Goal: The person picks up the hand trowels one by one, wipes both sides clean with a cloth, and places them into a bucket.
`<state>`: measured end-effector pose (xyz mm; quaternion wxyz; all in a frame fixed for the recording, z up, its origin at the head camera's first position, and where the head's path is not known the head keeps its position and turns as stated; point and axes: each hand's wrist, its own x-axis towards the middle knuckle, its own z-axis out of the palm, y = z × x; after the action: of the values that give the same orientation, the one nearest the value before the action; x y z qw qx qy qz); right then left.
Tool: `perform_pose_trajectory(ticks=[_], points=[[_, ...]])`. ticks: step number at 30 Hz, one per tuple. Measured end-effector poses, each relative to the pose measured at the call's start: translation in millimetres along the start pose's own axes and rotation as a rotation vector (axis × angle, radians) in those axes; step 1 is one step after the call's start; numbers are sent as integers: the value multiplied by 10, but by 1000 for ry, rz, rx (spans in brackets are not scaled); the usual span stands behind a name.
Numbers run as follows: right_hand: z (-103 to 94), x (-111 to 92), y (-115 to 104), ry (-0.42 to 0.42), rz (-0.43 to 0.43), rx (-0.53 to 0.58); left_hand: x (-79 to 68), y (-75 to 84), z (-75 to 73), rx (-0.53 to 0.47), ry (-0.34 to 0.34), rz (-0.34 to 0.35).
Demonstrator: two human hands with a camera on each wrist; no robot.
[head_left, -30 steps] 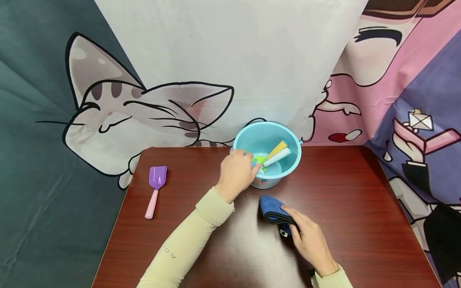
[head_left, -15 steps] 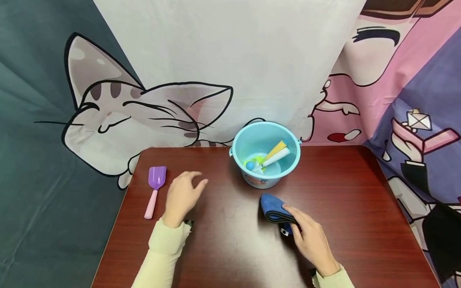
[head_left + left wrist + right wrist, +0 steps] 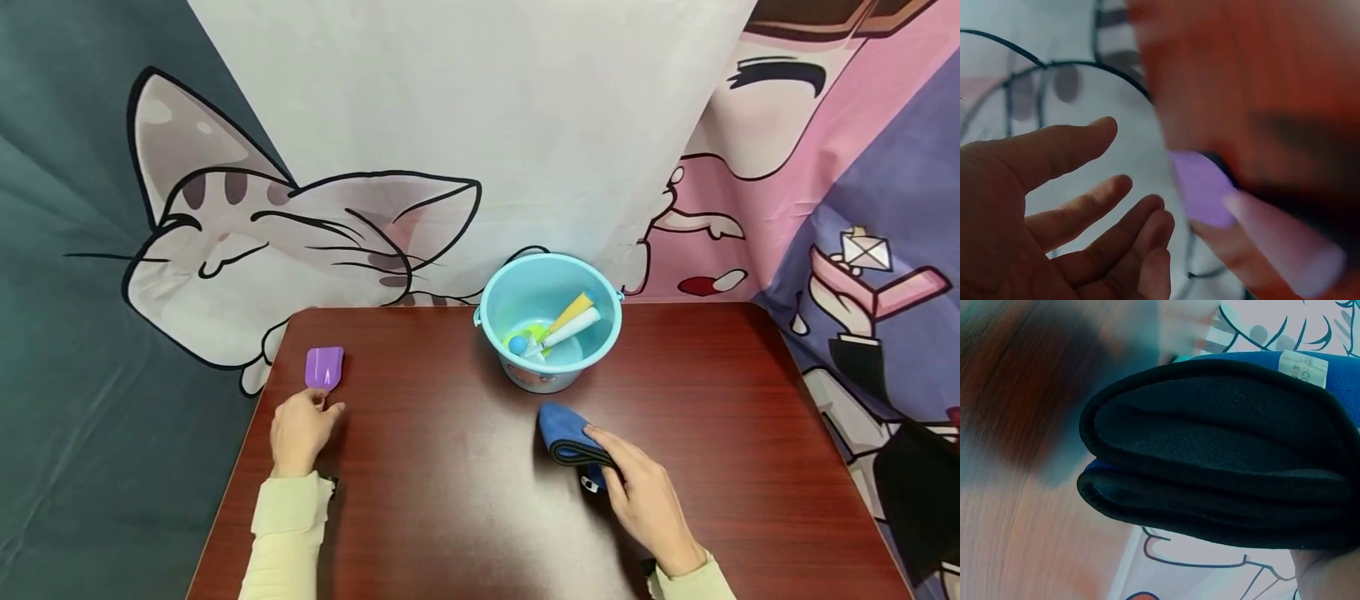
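My left hand [image 3: 302,432] hovers over the pink handle of a toy shovel with a purple blade [image 3: 324,368], at the table's left side. In the left wrist view the fingers are spread and loosely bent, and a gap separates them from the shovel [image 3: 1202,190]. My right hand [image 3: 643,492] grips a folded blue cloth [image 3: 561,425] with black edging, thumb on one side and fingers on the other. Close up in the right wrist view, the cloth [image 3: 1210,447] shows dark folded layers and a pale label; most of that hand is hidden.
A light blue bucket [image 3: 534,382] stands at the table's back edge, beyond the cloth. Inside lie toy tools, among them one with a yellow handle [image 3: 572,313] and one with a white handle [image 3: 573,327]. A printed curtain [image 3: 570,125] hangs behind the brown table [image 3: 435,467].
My left hand has come away from the bucket and moved left and nearer to the toy shovel's handle. The right hand keeps its grip on the cloth, almost still.
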<state>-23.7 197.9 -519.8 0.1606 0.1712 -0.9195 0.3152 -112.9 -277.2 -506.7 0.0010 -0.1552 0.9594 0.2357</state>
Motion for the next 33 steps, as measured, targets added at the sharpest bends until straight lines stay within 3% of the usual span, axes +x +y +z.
perform_pose_trajectory(ticks=[6,14,26,29,33], points=[[-10,-24,14,-3,11,6,99,-358,56,-24,-63,-135],[-21,-36,13,-25,40,8,124,-642,105,-109,-99,-158],[-7,-42,29,-2,18,14,139,-824,151,-198,-176,-210],[-6,-43,29,-1,16,11,142,-835,152,-249,-158,-236],[-2,-40,29,6,11,9,143,-821,161,-290,-83,-260]])
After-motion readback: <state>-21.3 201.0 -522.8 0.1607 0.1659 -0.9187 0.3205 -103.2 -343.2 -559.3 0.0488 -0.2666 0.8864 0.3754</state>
